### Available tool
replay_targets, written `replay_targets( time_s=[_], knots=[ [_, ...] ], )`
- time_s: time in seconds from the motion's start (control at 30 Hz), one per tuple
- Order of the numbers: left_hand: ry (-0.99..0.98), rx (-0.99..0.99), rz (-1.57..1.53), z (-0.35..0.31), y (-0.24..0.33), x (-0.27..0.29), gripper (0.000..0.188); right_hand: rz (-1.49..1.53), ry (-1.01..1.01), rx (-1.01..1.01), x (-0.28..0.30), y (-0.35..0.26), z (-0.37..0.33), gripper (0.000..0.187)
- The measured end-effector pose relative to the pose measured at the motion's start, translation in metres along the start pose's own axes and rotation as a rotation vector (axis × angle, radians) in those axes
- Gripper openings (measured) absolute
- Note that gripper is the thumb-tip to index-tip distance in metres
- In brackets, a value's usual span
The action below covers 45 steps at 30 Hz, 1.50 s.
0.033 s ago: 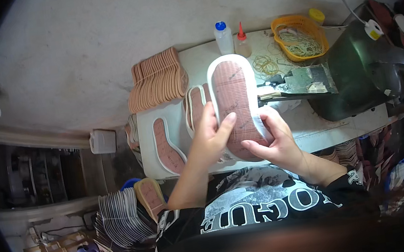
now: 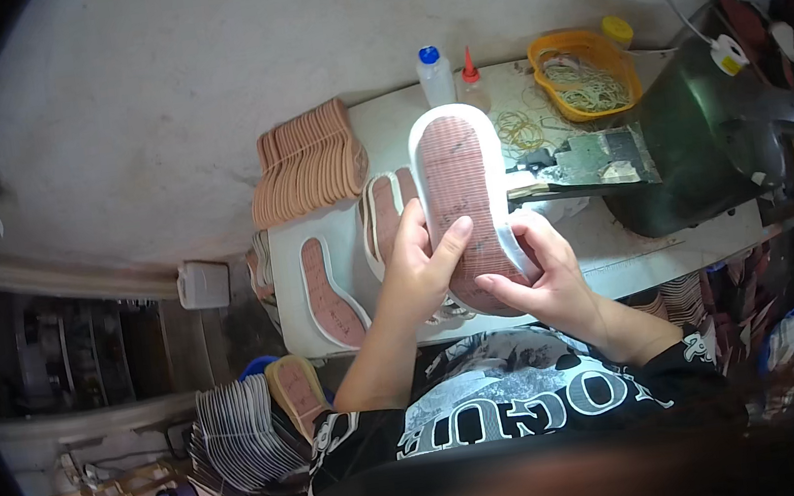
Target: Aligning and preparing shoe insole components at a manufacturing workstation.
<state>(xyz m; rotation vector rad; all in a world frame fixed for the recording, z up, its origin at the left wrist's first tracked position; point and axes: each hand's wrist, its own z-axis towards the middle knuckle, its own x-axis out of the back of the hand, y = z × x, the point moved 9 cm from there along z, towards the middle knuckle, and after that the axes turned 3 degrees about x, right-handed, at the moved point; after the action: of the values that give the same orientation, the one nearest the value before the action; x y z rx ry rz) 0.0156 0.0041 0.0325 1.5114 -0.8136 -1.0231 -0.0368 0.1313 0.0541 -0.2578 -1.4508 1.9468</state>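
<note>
- Left hand [image 2: 416, 265] wrapped around the left edge of the shoe [image 2: 462, 202], thumb laid across the sole, other fingers curled behind it.
- Right hand [image 2: 541, 275] gripping the shoe's lower right edge, thumb pressed flat on the sole, fingers tucked under the white rim.
- Shoe held sole-up between both hands, above the near part of the table [image 2: 615, 251], toe pointing away from the body; reddish-brown sole with a white border all around.
- Just left of the shoe, more soles [image 2: 383, 212] lying on the table, partly hidden by the left hand.
- Farther left, a single insole [image 2: 329, 296] flat on the table near its left edge.
- Behind that, a stack of tan insoles [image 2: 308, 170] fanned out at the table's far left corner.
- Beyond the shoe's toe, a white bottle with a blue cap [image 2: 435, 75] beside a small bottle with a red nozzle [image 2: 471, 80].
- Loose rubber bands [image 2: 519, 131] scattered on the table right of the toe.
- Yellow basket [image 2: 557, 94] with more bands inside, at the far right of the table.
- Dark machine [image 2: 712, 150] to the right, its metal plate [image 2: 594, 159] reaching toward the shoe.
- Down at lower left, off the table, a pile of pale soles [image 2: 242, 436] with one tan insole [image 2: 295, 389] on top.
</note>
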Motion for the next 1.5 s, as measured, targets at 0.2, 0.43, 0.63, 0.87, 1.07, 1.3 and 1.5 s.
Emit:
replay_targets(
  time_s=[0.2,0.43,0.63,0.87,1.07,1.3,1.5],
  knots=[
    [-0.149,0.074,-0.292,0.020,-0.018,-0.046,0.035,1.220,-0.153,-0.447,-0.008,0.061,-0.024,0.044],
    [-0.210,0.075,-0.302,0.022,-0.027,-0.063,0.037,0.929,-0.245,-0.415,0.009,0.073,-0.020,0.037],
    [0.033,-0.151,0.092,0.036,-0.024,-0.048,0.034,0.208,-0.249,-0.231,0.041,0.057,0.001,0.018],
    [0.041,-0.043,0.233,0.055,-0.019,-0.044,0.039,0.329,-0.150,-0.291,0.039,0.064,0.007,0.018],
    [0.107,0.041,0.214,0.096,-0.028,-0.019,0.032,0.504,0.028,-0.468,0.018,0.091,-0.015,0.022],
    [0.098,-0.128,0.993,0.116,-0.040,-0.023,0.051,0.574,0.176,-0.509,0.026,0.112,-0.026,0.023],
    [0.149,-0.041,1.050,0.125,-0.051,-0.020,0.055,0.623,0.235,-0.507,0.035,0.114,-0.020,0.024]
  ],
)
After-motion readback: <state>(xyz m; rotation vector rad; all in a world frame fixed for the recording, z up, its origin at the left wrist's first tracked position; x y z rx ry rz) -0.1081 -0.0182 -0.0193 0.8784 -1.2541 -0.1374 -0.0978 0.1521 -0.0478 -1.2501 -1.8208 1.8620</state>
